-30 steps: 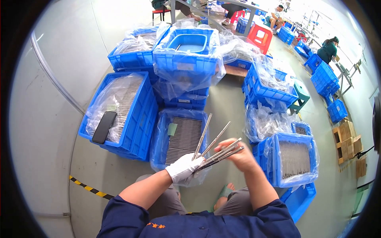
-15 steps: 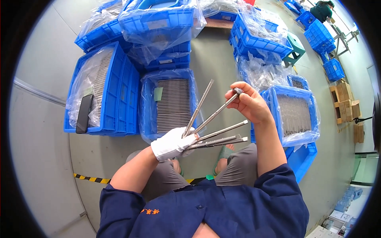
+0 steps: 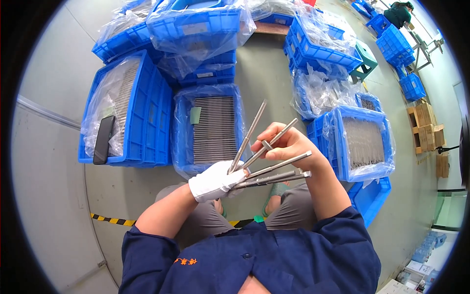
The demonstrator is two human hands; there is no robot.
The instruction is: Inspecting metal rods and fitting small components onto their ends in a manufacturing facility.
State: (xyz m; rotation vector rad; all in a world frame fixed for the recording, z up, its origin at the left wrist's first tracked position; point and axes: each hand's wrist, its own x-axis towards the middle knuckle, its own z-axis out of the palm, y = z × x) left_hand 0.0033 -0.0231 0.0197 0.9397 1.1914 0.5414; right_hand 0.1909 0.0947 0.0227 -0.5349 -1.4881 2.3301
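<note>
1. Right hand (image 3: 289, 147): bare, fingertips pinched narrow on the tip of one metal rod (image 3: 268, 145).
2. Left hand (image 3: 218, 180): white glove, fist closed round the base of a fan of metal rods (image 3: 274, 171), spread up and to the right.
3. Held above the lap, just below the central blue crate (image 3: 181, 127) of packed rods.
4. Left of that crate: tilted crate (image 3: 156, 117) with black flat object (image 3: 104, 139) in it.
5. Right of it: plastic-lined crate (image 3: 327, 142).
6. Beyond it: stacked bagged crates (image 3: 196, 29).
</note>
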